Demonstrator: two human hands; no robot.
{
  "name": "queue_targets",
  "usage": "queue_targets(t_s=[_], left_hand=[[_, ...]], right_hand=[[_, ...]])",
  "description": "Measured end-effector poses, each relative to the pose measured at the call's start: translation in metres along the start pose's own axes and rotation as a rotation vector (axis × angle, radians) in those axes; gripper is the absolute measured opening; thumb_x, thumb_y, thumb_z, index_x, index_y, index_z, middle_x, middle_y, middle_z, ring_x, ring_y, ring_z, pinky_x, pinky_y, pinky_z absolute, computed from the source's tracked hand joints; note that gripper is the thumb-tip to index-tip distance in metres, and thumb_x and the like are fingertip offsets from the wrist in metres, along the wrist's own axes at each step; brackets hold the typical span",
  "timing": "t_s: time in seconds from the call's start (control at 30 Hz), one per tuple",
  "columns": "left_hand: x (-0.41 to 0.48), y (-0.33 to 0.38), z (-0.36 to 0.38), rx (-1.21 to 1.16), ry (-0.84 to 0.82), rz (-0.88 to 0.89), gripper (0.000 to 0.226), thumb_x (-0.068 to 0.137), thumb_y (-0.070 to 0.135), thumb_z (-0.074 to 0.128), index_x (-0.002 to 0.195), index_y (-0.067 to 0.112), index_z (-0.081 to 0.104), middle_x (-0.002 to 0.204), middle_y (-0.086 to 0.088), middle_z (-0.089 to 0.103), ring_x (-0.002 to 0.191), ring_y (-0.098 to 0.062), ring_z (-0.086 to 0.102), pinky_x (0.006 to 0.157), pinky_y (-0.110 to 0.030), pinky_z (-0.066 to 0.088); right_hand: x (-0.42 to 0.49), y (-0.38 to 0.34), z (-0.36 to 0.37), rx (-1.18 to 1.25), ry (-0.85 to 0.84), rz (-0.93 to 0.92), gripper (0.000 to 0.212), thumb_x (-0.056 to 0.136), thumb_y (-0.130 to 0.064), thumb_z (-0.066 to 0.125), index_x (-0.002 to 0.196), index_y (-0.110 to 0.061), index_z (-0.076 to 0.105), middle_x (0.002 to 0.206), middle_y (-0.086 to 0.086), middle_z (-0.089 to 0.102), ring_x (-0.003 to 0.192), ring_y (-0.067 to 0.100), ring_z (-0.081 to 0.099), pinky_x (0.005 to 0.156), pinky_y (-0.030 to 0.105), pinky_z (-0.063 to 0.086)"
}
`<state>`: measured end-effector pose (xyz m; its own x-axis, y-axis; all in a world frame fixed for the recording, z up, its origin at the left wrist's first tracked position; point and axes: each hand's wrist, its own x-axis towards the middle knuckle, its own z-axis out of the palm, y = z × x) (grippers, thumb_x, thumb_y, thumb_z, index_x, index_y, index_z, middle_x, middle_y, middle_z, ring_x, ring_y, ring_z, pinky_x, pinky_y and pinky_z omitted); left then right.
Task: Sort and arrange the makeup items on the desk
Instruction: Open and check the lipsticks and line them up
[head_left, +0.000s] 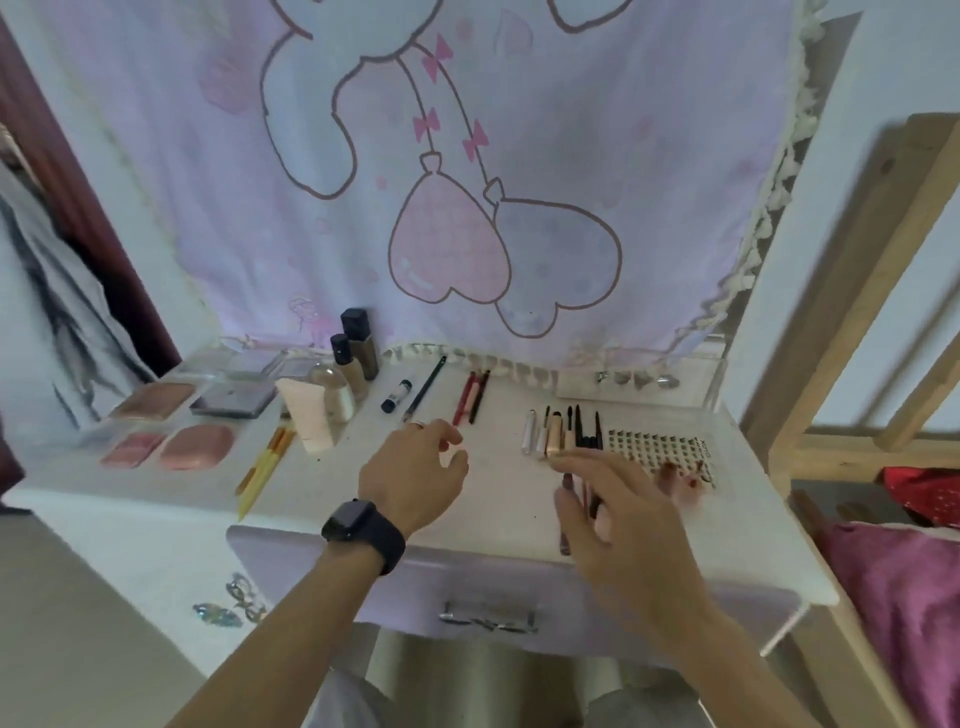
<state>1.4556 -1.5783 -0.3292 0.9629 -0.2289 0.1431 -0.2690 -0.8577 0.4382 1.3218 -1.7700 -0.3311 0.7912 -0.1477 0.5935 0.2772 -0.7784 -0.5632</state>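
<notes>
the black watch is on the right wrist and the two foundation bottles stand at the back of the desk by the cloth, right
No: the head view shows the black watch on the left wrist, behind the left hand, not the right. The two foundation bottles do stand at the back of the desk by the cloth.

Soft, even light, fairly bright. No hard shadows, no shiny glare. Whole picture bit fuzzy. Right hand (618, 512) most smeared, fingers hard to make out. Left hand (415, 470) sharper. Edges bend: wooden frame (847, 291) leans, desk (506, 493) front curves.
</notes>
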Motion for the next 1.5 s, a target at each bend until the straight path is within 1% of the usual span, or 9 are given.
queue_targets(t_s=[0.1,0.3,0.67,0.87,1.07,1.23,1.3,1.4,1.5], left_hand=[[-0.006,-0.038,0.008,0.043,-0.002,-0.088,0.034,0.096,0.043,0.049,0.128,0.035,0.054,0.126,0.008,0.058,0.112,-0.014,0.055,0.082,-0.034,0.051],[0.014,-0.079,0.006,-0.029,0.052,-0.143,0.039,0.096,0.035,0.052,0.134,0.028,0.049,0.137,-0.001,0.052,0.121,-0.021,0.052,0.085,-0.037,0.049],[0.110,-0.081,0.016,0.175,0.067,-0.204,0.029,0.100,0.029,0.044,0.121,0.010,0.050,0.123,-0.015,0.058,0.107,-0.034,0.061,0.080,-0.039,0.048],[0.132,-0.080,0.025,0.305,0.011,-0.263,0.032,0.100,0.022,0.043,0.125,0.006,0.055,0.126,-0.018,0.055,0.113,-0.035,0.058,0.089,-0.041,0.049],[0.119,-0.076,0.025,0.267,0.103,-0.186,0.023,0.101,0.024,0.044,0.112,0.008,0.057,0.111,-0.014,0.064,0.099,-0.030,0.062,0.066,-0.035,0.041],[0.077,-0.068,0.014,-0.263,0.234,-0.098,0.023,0.100,0.028,0.054,0.118,0.018,0.063,0.109,0.001,0.068,0.091,-0.016,0.063,0.077,-0.030,0.051],[0.050,-0.062,0.009,-0.533,0.245,-0.063,0.018,0.098,0.026,0.060,0.114,0.021,0.066,0.107,0.008,0.069,0.089,-0.010,0.064,0.079,-0.025,0.052],[0.012,-0.058,0.000,-0.747,0.174,-0.081,0.017,0.097,0.027,0.062,0.113,0.026,0.068,0.100,0.012,0.069,0.083,-0.009,0.067,0.073,-0.024,0.053],[-0.021,-0.054,-0.006,-0.870,0.145,-0.100,0.019,0.097,0.024,0.062,0.116,0.026,0.068,0.100,0.009,0.070,0.083,-0.012,0.067,0.069,-0.022,0.054]], right_hand=[[0.002,-0.015,0.051,-0.052,-0.232,-0.020,0.034,0.100,-0.029,0.057,0.133,-0.024,0.063,0.138,-0.014,0.056,0.129,-0.001,0.045,0.107,0.003,0.023],[0.019,-0.007,0.144,-0.295,-0.539,-0.034,0.056,0.106,-0.043,0.027,0.158,-0.022,0.028,0.167,-0.003,0.020,0.155,0.014,0.009,0.126,0.033,0.009],[0.020,0.000,0.174,-0.369,-0.588,-0.052,0.066,0.102,-0.053,0.008,0.161,-0.025,0.016,0.169,-0.004,0.011,0.156,0.011,0.003,0.116,0.027,-0.016],[0.023,0.000,0.172,-0.345,-0.596,-0.056,0.063,0.104,-0.049,0.017,0.161,-0.022,0.020,0.169,-0.003,0.014,0.156,0.013,0.005,0.120,0.028,-0.010],[0.021,0.002,0.172,-0.341,-0.592,-0.054,0.063,0.104,-0.049,0.018,0.161,-0.023,0.019,0.169,-0.002,0.014,0.156,0.013,0.005,0.119,0.027,-0.011],[0.019,0.003,0.172,-0.283,-0.546,-0.026,0.061,0.104,-0.050,0.022,0.158,-0.023,0.026,0.167,-0.004,0.023,0.154,0.011,0.013,0.119,0.024,-0.005],[0.020,0.000,0.168,-0.174,-0.475,0.068,0.059,0.103,-0.052,0.028,0.154,-0.025,0.034,0.160,-0.007,0.037,0.148,0.010,0.029,0.120,0.025,0.013],[0.021,-0.007,0.156,0.078,-0.338,0.237,0.053,0.097,-0.059,0.033,0.141,-0.033,0.046,0.130,-0.014,0.061,0.119,0.005,0.056,0.100,0.029,0.045],[0.021,-0.015,0.143,0.376,-0.197,0.333,0.042,0.099,-0.061,0.040,0.132,-0.036,0.047,0.105,-0.017,0.068,0.091,-0.003,0.064,0.080,0.021,0.050]])
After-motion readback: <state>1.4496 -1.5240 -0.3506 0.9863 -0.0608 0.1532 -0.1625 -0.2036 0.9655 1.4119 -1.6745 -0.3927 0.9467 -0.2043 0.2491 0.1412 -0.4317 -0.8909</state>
